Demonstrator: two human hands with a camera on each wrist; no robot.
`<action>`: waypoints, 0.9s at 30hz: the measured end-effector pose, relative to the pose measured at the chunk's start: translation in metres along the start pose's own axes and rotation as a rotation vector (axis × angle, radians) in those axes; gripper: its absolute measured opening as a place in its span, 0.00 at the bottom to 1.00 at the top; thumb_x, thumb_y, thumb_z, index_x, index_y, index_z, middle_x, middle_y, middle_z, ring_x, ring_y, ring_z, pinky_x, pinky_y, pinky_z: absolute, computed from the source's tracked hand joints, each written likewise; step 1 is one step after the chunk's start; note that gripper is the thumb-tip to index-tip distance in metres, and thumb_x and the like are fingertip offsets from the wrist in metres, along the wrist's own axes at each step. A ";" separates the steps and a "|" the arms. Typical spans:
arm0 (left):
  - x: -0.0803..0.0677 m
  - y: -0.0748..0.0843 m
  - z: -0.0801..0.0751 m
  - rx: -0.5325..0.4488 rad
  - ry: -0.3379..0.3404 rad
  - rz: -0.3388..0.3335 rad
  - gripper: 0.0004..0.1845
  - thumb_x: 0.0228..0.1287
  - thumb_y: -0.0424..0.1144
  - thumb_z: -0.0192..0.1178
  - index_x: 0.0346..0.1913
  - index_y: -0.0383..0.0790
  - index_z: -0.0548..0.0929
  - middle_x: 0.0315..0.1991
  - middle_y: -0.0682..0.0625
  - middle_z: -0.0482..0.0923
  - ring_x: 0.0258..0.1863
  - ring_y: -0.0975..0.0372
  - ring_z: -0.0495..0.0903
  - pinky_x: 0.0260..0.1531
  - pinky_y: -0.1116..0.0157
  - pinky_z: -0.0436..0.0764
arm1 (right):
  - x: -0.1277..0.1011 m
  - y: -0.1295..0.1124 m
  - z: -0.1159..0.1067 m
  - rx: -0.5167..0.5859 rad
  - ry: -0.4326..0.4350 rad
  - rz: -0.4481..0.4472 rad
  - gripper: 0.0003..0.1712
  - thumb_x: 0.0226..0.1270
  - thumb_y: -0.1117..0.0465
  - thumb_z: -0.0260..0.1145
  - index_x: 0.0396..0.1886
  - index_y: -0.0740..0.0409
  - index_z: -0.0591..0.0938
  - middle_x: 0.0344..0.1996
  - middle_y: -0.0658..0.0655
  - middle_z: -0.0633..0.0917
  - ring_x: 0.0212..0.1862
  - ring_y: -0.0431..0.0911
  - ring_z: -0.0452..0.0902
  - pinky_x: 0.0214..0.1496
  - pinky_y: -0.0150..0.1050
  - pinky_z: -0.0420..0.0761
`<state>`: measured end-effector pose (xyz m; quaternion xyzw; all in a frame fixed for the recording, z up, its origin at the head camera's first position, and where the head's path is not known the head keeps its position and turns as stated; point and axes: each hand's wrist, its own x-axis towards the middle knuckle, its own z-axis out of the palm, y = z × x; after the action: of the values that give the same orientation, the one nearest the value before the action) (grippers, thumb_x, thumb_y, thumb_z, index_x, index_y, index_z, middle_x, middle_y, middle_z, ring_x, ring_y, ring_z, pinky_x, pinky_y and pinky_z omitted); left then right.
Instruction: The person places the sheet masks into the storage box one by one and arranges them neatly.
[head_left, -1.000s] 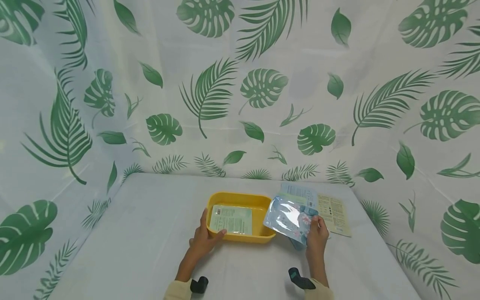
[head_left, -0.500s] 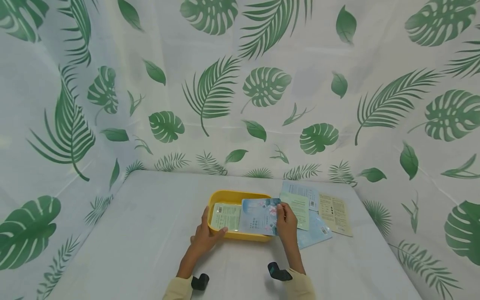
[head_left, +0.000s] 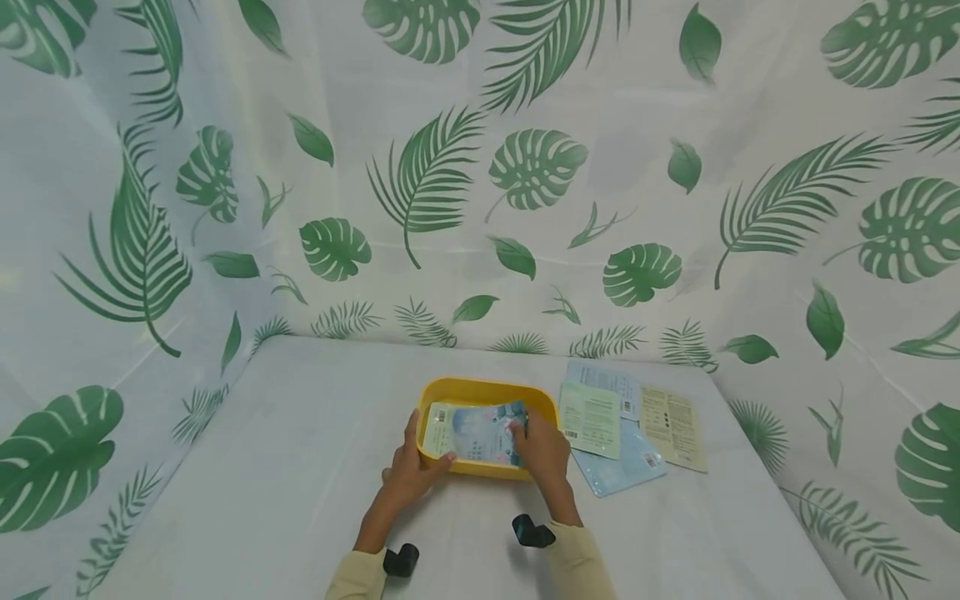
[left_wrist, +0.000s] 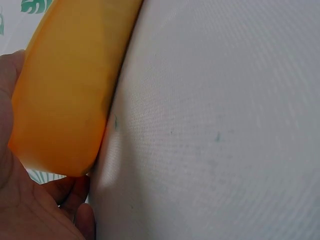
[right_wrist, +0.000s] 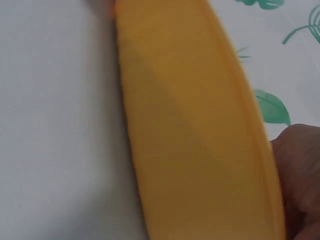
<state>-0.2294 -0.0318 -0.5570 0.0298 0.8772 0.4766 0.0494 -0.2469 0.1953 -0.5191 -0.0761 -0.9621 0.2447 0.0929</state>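
A yellow tray (head_left: 487,390) stands on the white table. My left hand (head_left: 408,471) grips its near left corner, thumb over the rim; the left wrist view shows the tray's outer wall (left_wrist: 70,90) against my palm. My right hand (head_left: 542,452) holds a blue flowered sachet (head_left: 476,433) by its right edge and lowers it into the tray, on top of a pale green sachet that is almost covered. In the right wrist view only the tray's wall (right_wrist: 195,135) and a bit of my hand show.
Right of the tray lie other flat sachets: a pale green one (head_left: 589,419), a light blue one (head_left: 626,467), a bluish one (head_left: 606,379) and a cream one (head_left: 671,425). Leaf-print cloth walls the table on three sides.
My right hand has carried the blue flowered sachet leftward from above the pile to inside the tray, covering the green sachet there. My left hand has stayed on the tray's corner.
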 end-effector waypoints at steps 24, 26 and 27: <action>0.001 0.002 0.000 -0.005 0.002 -0.009 0.56 0.58 0.63 0.63 0.78 0.50 0.40 0.72 0.35 0.61 0.66 0.41 0.66 0.51 0.35 0.58 | -0.004 -0.011 0.006 -0.238 -0.098 0.060 0.21 0.69 0.50 0.62 0.21 0.59 0.78 0.11 0.52 0.70 0.17 0.46 0.67 0.22 0.37 0.62; 0.001 0.002 0.000 -0.001 0.003 -0.010 0.56 0.58 0.63 0.63 0.78 0.50 0.40 0.72 0.35 0.61 0.66 0.41 0.66 0.52 0.35 0.58 | -0.004 -0.010 0.006 -0.245 -0.099 0.052 0.21 0.70 0.50 0.61 0.19 0.58 0.77 0.10 0.52 0.69 0.16 0.46 0.66 0.21 0.37 0.62; 0.002 0.001 0.000 0.002 0.007 -0.006 0.56 0.58 0.63 0.63 0.78 0.50 0.40 0.72 0.35 0.61 0.66 0.41 0.66 0.52 0.34 0.58 | -0.004 -0.010 0.007 -0.247 -0.099 0.047 0.21 0.70 0.50 0.61 0.19 0.58 0.78 0.10 0.52 0.69 0.16 0.46 0.66 0.21 0.37 0.62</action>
<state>-0.2311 -0.0306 -0.5560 0.0258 0.8780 0.4756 0.0478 -0.2458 0.1826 -0.5206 -0.0971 -0.9863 0.1299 0.0295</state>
